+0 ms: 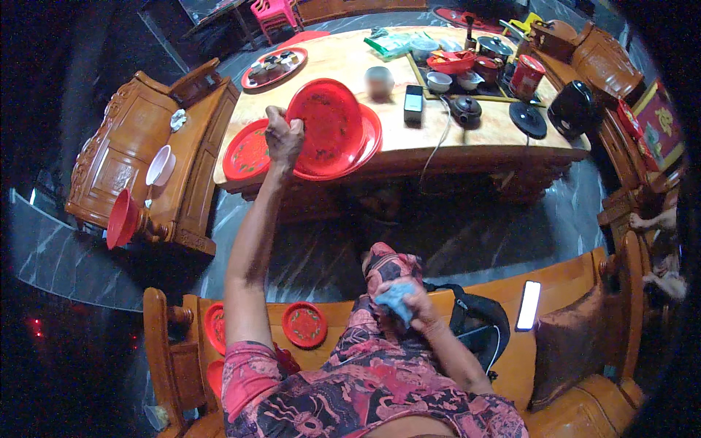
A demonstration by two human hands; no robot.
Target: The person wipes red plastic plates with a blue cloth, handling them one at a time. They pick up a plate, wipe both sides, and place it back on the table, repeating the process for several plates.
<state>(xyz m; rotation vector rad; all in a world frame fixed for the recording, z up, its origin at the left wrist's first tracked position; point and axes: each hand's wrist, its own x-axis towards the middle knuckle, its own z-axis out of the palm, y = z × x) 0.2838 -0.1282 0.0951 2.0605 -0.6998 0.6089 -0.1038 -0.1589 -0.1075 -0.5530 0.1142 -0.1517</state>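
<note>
My left hand (285,134) grips the rim of a round red plate (325,126), tilted up over the near left part of the table. Beneath and beside it lie another red plate (373,128) and a red plate with a floral pattern (247,150). In my right hand (419,306), a crumpled blue cloth (397,300) is held above my lap. Two smaller patterned red plates, one round and whole in view (304,324), the other partly hidden by my left arm (217,327), rest on the wooden bench beside me.
On the table (328,60) are an oval tray (274,68) of small items, a phone (413,104), a teapot (464,109), a red can (527,76) and a black kettle (571,108). A lit phone (528,305) and a black bag (482,312) lie on the bench. Bowls stand on the left wooden seat (189,164).
</note>
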